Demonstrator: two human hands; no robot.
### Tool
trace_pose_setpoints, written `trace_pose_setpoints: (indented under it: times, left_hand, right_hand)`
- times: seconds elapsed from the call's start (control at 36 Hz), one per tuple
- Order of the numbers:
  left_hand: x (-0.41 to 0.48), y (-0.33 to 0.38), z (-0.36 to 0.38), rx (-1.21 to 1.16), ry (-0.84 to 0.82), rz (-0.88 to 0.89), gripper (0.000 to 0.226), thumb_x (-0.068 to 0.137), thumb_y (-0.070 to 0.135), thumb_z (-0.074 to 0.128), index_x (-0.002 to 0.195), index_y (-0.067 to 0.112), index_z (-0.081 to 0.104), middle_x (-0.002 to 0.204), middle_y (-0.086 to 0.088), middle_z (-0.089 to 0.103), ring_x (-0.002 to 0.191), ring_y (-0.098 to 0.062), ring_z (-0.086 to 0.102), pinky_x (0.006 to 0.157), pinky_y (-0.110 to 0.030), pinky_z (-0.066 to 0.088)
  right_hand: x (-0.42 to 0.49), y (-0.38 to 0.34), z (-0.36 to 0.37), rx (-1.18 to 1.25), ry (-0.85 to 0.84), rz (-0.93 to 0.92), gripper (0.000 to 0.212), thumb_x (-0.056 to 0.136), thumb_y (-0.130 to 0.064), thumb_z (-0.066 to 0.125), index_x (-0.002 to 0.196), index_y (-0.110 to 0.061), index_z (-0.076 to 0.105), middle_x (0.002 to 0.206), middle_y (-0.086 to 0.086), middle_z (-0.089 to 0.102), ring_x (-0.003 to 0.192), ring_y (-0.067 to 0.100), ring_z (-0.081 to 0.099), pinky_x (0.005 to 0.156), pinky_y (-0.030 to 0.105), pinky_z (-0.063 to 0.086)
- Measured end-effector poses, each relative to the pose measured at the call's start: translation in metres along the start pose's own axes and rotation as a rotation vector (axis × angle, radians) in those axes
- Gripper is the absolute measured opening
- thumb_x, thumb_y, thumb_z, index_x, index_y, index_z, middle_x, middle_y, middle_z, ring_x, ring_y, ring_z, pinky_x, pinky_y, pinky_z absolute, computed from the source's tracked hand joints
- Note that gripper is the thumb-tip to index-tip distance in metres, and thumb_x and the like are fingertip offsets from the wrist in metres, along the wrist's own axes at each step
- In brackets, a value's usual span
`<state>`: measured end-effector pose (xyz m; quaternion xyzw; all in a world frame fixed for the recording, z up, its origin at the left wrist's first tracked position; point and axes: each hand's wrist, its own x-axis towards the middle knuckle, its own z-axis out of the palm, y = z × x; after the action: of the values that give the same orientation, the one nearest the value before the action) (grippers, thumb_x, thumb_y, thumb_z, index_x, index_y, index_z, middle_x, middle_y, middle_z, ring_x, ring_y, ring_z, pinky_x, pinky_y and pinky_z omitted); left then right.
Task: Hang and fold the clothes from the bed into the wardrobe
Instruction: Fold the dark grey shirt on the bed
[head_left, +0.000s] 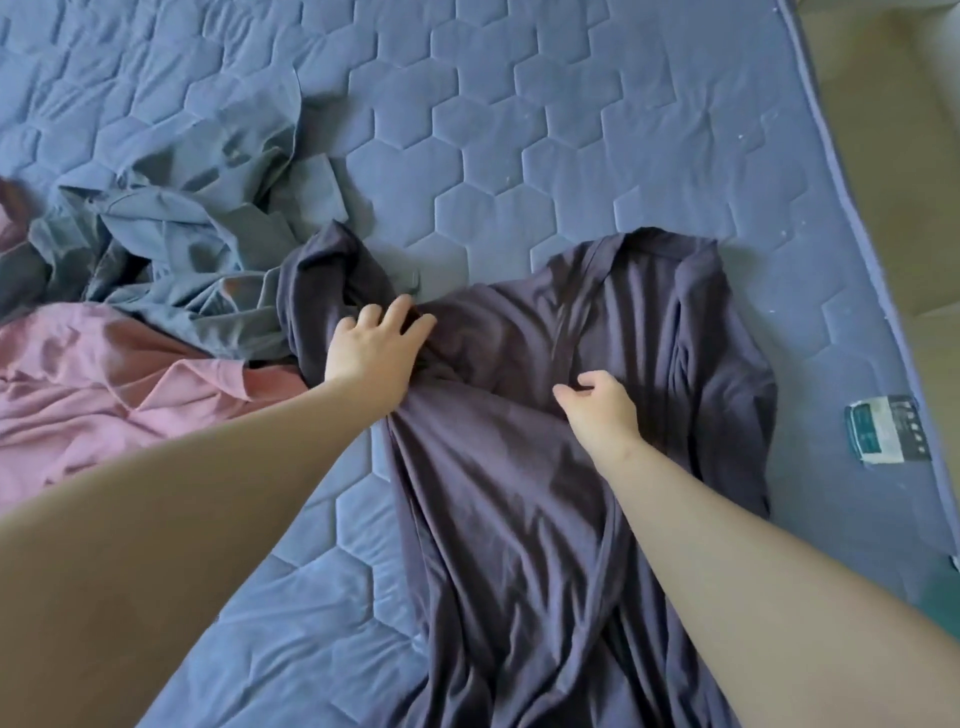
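Surface: blue quilted mattress, hexagon stitching, white label by its edge, right of the fingers.
Right hand: fingers curled, seems to pinch dark purple garment; likely pulling it flat for folding.
Left hand: fingers spread, pressing bunched sleeve end, probably anchoring it.
Garment look: soft, creased, spread under both hands, neckline beyond the fingertips.
Left of the fingers: pink garment.
Beyond it: grey-blue garment, crumpled heap.

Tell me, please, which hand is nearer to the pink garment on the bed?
Left. The left hand presses the dark purple garment just right of the pink garment. The right hand lies farther right, over the purple garment's middle.
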<state>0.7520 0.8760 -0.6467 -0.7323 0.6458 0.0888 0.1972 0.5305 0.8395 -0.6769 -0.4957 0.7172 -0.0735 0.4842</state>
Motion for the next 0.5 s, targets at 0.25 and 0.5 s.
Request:
trace_pose_setpoints:
  times: [0.25, 0.5]
  left_hand:
    - [0.035, -0.036, -0.026, -0.078, -0.009, -0.097, 0.032, 0.089, 0.001, 0.04, 0.119, 0.012, 0.048, 0.114, -0.016, 0.046, 0.094, -0.039, 0.057, 0.06, -0.036, 0.034]
    - [0.063, -0.108, -0.058, -0.344, 0.265, -0.373, 0.031, 0.079, -0.004, 0.045, 0.106, 0.005, 0.057, 0.108, -0.025, 0.05, 0.092, -0.047, 0.054, 0.07, -0.044, 0.041]
  right_hand:
    - [0.031, -0.033, 0.008, 0.118, -0.004, -0.166, 0.027, 0.089, -0.018, 0.059, 0.068, -0.018, 0.042, 0.064, -0.003, 0.046, 0.058, 0.013, 0.041, 0.053, 0.025, 0.032]
    - [0.064, -0.142, -0.02, 0.758, 0.1, -0.064, 0.017, 0.094, -0.021, 0.052, 0.079, -0.022, 0.045, 0.069, -0.002, 0.048, 0.042, 0.005, 0.048, 0.043, 0.016, 0.036]
